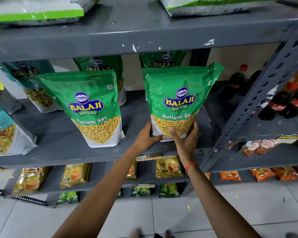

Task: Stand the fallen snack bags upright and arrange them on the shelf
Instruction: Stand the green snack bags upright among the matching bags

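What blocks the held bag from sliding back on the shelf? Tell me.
Behind the green Ratlami Sev bag, gripped at its base by the left hand and right hand, stands another green Balaji bag. It limits how far back the held one goes.

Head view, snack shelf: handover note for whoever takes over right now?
Left hand: gripping the lower left edge of the right Ratlami Sev bag.
Right hand: on the same bag's bottom front and right corner, thumb across the front.
That bag is upright at the front of the middle shelf, base at the shelf surface, not yet released.
Left Ratlami Sev bag stands upright, free of both hands. More green bags stand behind both.
Done: the two front green bags are up.
Left: release the held bag, check it stays standing and lines up with its neighbour. The teal bags at far left lean; check them.
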### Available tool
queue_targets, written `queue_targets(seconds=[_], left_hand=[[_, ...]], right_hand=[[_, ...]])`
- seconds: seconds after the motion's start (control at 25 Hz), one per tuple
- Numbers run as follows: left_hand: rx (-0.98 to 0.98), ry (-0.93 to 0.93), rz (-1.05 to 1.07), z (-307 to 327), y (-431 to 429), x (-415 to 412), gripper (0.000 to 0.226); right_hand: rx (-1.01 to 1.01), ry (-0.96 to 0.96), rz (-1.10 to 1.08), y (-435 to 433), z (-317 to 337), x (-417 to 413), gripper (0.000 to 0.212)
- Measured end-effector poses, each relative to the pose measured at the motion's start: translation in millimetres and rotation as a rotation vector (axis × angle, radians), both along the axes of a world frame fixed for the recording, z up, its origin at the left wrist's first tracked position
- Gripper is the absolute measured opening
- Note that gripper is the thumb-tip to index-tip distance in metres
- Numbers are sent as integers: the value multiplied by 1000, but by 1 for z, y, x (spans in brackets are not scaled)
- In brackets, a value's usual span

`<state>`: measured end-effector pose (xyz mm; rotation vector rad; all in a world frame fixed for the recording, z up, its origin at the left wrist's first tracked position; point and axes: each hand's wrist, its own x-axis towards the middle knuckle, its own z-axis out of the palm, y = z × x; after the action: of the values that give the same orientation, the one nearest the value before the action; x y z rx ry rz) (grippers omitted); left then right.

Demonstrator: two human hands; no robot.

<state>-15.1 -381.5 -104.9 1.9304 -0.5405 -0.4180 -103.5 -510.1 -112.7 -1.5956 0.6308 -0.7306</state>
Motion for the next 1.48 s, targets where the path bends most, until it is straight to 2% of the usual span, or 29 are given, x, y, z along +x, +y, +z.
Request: queue_targets(seconds=[0.08,0.12,0.24,0.32,0.48,0.56,0.68,0.8,0.88,1.0,1.08,1.28,1.48], left_hand=[[24,-17,9,5,2,-4,79],[28,-43,26,10,4,-7,84],[-24,-258,129,33,17,-23,85],[-96,-480,222,48,36,-34,76],[-242,-807,450,65,93,-19,75],[-166,-859,564,61,123,-3,81],[-109,-665,603,35,164,19,97],[-166,-214,386,4,201,37,105],[-33,-48,269,-11,219,49,93],[25,-5,280,-22,231,62,72],[15,-7,269,-20,234,65,73],[52,8,255,-19,227,58,73],[83,-11,281,-16,225,57,70]], right_hand=[[-44,0,-54,8,8,-5,109],[-118,-34,-101,14,16,-6,104],[-395,-206,-201,33,45,0,67],[-498,-317,-170,55,57,10,55],[-493,-375,-5,115,68,39,48],[-383,-279,48,143,65,60,52],[-89,-152,148,174,44,74,70],[66,-66,277,188,13,73,54],[50,16,318,193,2,76,51],[-18,117,375,197,1,84,52],[-55,136,407,199,6,85,51],[6,72,370,197,6,80,47],[38,62,368,193,3,83,52]])
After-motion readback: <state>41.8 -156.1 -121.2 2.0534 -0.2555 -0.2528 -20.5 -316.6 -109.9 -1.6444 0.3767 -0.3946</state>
